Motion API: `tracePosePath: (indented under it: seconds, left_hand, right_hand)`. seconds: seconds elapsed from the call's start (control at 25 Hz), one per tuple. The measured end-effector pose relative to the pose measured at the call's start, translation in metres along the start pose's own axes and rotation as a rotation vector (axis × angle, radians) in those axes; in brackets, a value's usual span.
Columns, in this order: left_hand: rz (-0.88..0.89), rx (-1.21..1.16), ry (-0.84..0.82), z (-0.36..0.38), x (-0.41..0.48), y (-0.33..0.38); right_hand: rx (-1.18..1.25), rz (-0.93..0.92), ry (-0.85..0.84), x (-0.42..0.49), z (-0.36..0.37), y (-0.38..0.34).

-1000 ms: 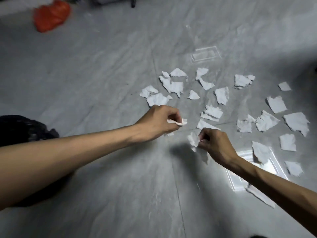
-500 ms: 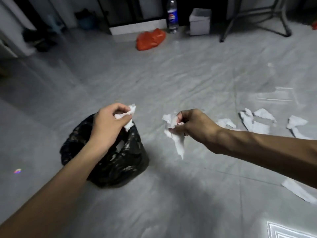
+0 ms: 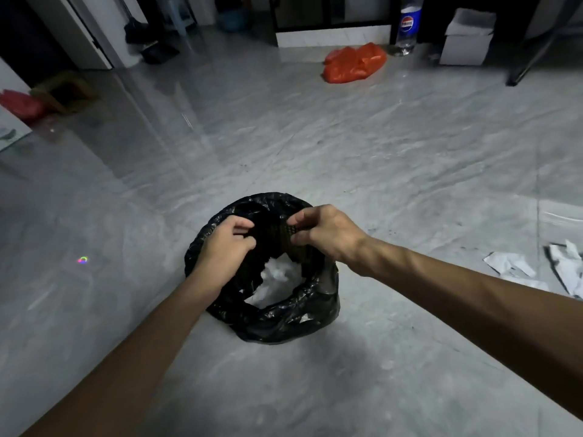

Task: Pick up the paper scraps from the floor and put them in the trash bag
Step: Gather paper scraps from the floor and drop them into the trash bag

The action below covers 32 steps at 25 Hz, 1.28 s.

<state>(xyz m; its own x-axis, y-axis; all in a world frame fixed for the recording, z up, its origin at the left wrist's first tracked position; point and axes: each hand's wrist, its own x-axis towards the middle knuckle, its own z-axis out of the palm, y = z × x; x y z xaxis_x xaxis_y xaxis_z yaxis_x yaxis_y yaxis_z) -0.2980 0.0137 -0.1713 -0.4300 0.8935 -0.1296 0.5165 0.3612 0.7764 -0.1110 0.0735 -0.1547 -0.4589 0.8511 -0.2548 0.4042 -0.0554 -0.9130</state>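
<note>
The black trash bag (image 3: 284, 313) sits on the grey floor in front of me with its mouth open. White paper scraps (image 3: 276, 274) lie inside it. My left hand (image 3: 225, 247) hovers over the bag's left rim and my right hand (image 3: 326, 236) over its right rim. On both, thumb and fingers are slightly apart and no paper shows between them. More white paper scraps (image 3: 509, 263) lie on the floor at the right edge, well apart from the bag.
An orange plastic bag (image 3: 355, 63), a cola bottle (image 3: 407, 23) and a white box (image 3: 465, 37) stand at the far wall. A dark stand leg (image 3: 523, 69) slants at the far right. A doorway and a cardboard box (image 3: 64, 94) are at the left.
Both hands carried scraps from the pile leftward to the bag. The scraps they held half a second ago are gone from the fingers, and white paper now lies inside the bag.
</note>
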Motion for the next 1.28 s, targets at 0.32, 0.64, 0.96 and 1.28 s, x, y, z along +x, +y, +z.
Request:
tracePosePath:
  seconds: [0.32, 0.64, 0.96, 1.28]
  left_hand:
    - [0.284, -0.032, -0.232, 0.111, -0.019, 0.094]
    - [0.382, 0.154, -0.886, 0.275, -0.051, 0.170]
    - [0.805, 0.656, -0.825, 0.407, -0.033, 0.155]
    - [0.960, 0.595, -0.834, 0.475, -0.042, 0.117]
  right_hand:
    - [-0.102, 0.104, 0.185, -0.061, -0.124, 0.064]
    - [-0.506, 0.457, 0.332, -0.169, -0.243, 0.247]
    - [-0.713, 0.286, 0.438, -0.158, -0.202, 0.345]
    - [-0.678, 0.474, 0.850, -0.185, -0.288, 0.391]
